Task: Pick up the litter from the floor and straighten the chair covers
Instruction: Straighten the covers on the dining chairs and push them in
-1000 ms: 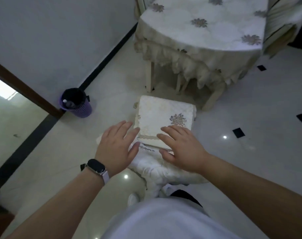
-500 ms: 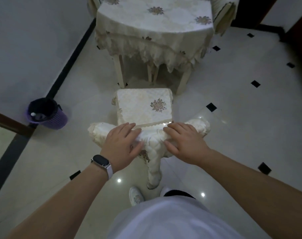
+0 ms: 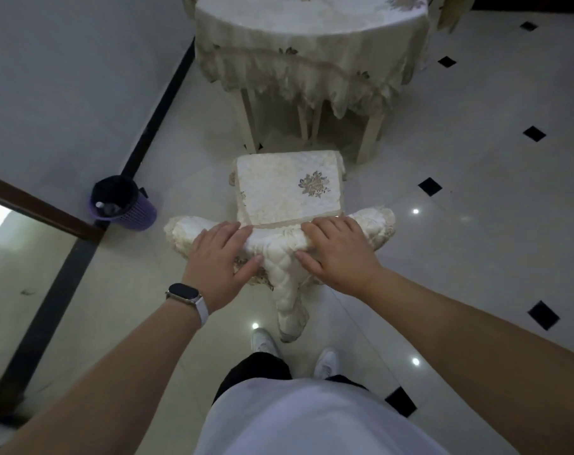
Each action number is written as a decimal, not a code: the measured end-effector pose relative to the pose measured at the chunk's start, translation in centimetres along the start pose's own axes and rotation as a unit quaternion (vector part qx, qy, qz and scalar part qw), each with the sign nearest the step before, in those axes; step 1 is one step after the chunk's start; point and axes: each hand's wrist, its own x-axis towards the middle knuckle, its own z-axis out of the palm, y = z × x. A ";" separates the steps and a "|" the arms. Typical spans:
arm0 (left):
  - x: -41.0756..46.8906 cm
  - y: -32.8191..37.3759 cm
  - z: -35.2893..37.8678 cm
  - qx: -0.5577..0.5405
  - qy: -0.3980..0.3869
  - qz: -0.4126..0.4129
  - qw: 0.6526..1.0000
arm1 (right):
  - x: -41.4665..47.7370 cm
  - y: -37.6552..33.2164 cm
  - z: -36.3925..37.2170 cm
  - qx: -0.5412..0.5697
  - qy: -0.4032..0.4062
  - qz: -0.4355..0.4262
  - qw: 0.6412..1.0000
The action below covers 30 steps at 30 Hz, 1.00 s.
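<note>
A chair cover (image 3: 279, 254) of cream quilted fabric is draped over the top rail of a chair back, directly below the camera and in front of the person's feet. It bulges into rounded padded lobes at both ends of the rail, and a narrow quilted strip hangs down at the middle toward the floor (image 3: 476, 198). Beyond it, a square seat cover (image 3: 287, 188) of the same pale fabric is seen lying flat, marked with one embroidered flower and edged with a beige band.

The left hand (image 3: 218, 262) is laid flat on the cover left of centre, fingers spread and thumb pressed against the quilting; the right hand (image 3: 339, 254) is laid likewise right of centre. Neither grip is closed on the fabric; both palms are simply pressed down.

The chair frame is hidden wholly by the covers. The bench (image 3: 311, 37) beyond is cut off at the top edge, and only its legs are shown beneath a frilled cream cloth. The contents of a purple perforated bin (image 3: 123, 205), lined in black and set against the wall, are hard to make out.

The floor is glossy pale tile with small black diamond insets.
</note>
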 end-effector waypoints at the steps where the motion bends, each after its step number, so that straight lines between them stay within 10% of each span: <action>1: 0.0 0.0 0.1 0.002 0.004 -0.003 1.000 | 0.0 0.0 0.2 -0.005 0.005 0.000 1.000; 30: 13.7 -8.1 -2.0 -0.051 0.116 0.080 0.989 | 13.3 3.0 0.5 -0.055 0.112 -0.016 0.992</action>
